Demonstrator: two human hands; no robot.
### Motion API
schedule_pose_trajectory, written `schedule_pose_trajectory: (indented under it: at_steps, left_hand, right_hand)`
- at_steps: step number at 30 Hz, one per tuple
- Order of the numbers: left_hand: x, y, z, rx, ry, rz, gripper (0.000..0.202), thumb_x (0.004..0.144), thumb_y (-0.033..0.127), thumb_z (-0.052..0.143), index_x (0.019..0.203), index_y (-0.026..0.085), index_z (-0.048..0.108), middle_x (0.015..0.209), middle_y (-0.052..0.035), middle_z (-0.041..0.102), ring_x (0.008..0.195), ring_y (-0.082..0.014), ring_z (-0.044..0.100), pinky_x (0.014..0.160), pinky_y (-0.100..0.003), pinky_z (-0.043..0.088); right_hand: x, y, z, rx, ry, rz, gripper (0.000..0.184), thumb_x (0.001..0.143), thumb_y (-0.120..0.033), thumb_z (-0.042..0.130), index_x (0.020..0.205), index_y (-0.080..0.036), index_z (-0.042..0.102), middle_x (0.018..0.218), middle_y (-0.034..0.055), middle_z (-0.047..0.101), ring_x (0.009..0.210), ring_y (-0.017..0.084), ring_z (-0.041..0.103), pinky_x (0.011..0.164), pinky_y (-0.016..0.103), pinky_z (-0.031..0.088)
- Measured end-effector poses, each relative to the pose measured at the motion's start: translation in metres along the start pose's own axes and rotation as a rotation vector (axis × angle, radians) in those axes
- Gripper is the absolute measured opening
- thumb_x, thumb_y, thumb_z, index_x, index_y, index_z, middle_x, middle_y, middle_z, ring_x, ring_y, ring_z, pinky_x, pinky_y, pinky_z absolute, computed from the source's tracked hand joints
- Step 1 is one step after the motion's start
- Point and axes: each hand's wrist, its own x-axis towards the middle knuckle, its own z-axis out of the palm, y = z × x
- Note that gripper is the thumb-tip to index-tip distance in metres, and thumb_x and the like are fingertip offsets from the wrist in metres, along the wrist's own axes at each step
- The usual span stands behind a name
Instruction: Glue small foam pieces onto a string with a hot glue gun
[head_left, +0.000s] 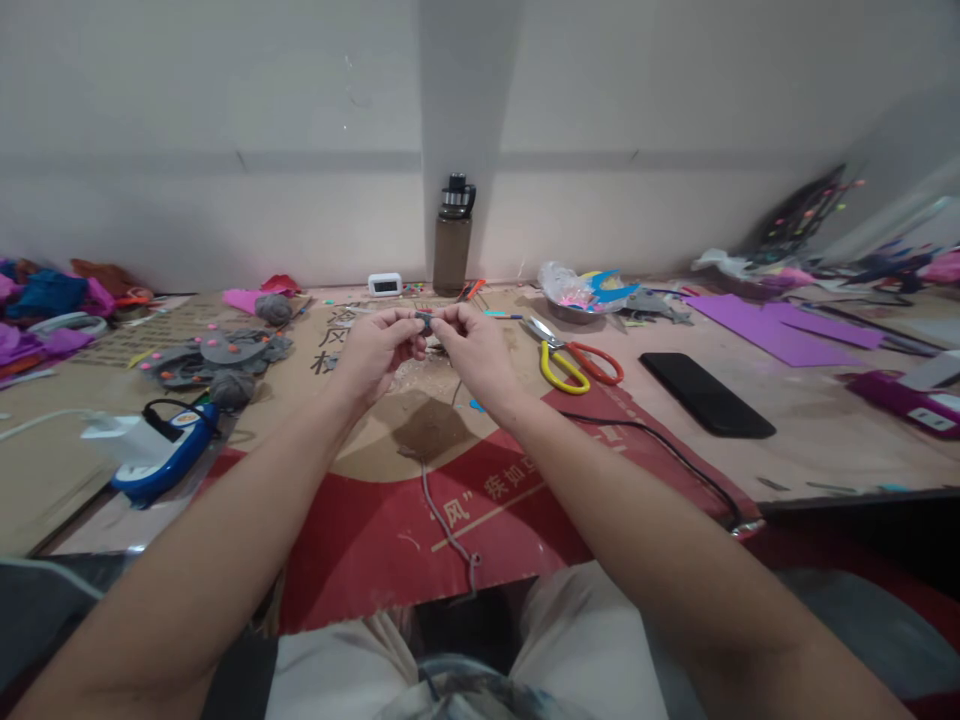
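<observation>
My left hand [384, 348] and my right hand [474, 345] meet above the middle of the cardboard. Between their fingertips they pinch a small dark grey piece [425, 322], perhaps felt or cloth; its exact kind is too small to make out. Both hands have their fingers closed. Below them a grey cord [442, 515] runs down over the red printed part of the cardboard sheet [360, 540] to its near edge. To the right of my right hand lie scissors [562, 355] with one yellow and one red handle, blades pointing away.
A dark bottle [451, 250] stands by the wall beside a small white digital display [385, 285]. On the left are grey pieces with pink dots [217, 355] and a blue power strip [169, 465]. A black phone [705, 395], purple sheets [776, 325] and a filled bowl [577, 310] lie right.
</observation>
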Motion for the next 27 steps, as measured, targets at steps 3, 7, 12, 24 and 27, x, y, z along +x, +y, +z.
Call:
schedule_pose_trajectory:
  at_steps: [3,7,12,24,27]
  left_hand:
    - [0.002,0.003,-0.006,-0.023,-0.076,-0.125,0.004,0.072,0.016,0.064,0.073,0.013,0.065,0.062,-0.0017,0.058,0.054,-0.0062,0.053,0.056,-0.019,0.047]
    - [0.005,0.005,-0.014,0.05,-0.11,-0.221,0.018,0.072,0.025,0.066,0.085,0.013,0.068,0.077,-0.0075,0.065,0.063,-0.0107,0.06,0.061,-0.023,0.05]
    - [0.001,0.011,-0.013,0.393,-0.082,-0.012,0.025,0.07,0.03,0.066,0.09,0.015,0.07,0.071,-0.0045,0.064,0.057,-0.0089,0.054,0.054,-0.02,0.042]
    - [-0.005,0.008,-0.008,1.009,-0.134,0.248,0.02,0.074,0.02,0.055,0.086,0.018,0.07,0.06,0.0001,0.063,0.051,-0.01,0.055,0.053,-0.022,0.039]
    - [-0.005,0.01,-0.007,1.016,-0.063,0.257,0.019,0.073,0.018,0.056,0.085,0.018,0.07,0.057,0.0005,0.063,0.051,-0.0103,0.055,0.052,-0.022,0.039]
  right_hand:
    - [0.004,0.006,-0.006,0.005,-0.019,0.068,0.017,0.078,-0.032,0.051,0.068,-0.019,0.054,0.06,-0.0038,0.047,0.053,0.009,0.04,0.053,0.024,0.033]
    - [0.005,0.008,-0.017,-0.054,-0.032,0.108,0.016,0.076,-0.031,0.051,0.065,-0.019,0.052,0.055,-0.0043,0.045,0.051,0.009,0.039,0.051,0.024,0.031]
    - [-0.001,0.004,-0.023,-0.299,-0.079,-0.036,0.011,0.076,-0.025,0.051,0.067,-0.019,0.053,0.057,-0.003,0.048,0.055,0.011,0.042,0.055,0.025,0.031]
    - [-0.006,0.003,-0.019,-0.537,-0.187,-0.201,0.013,0.082,-0.022,0.048,0.079,-0.017,0.059,0.071,0.0023,0.059,0.067,0.013,0.049,0.064,0.025,0.034]
    - [-0.005,0.006,-0.017,-0.486,-0.185,-0.179,0.014,0.084,-0.024,0.047,0.085,-0.017,0.06,0.073,0.0021,0.059,0.068,0.013,0.05,0.064,0.025,0.035]
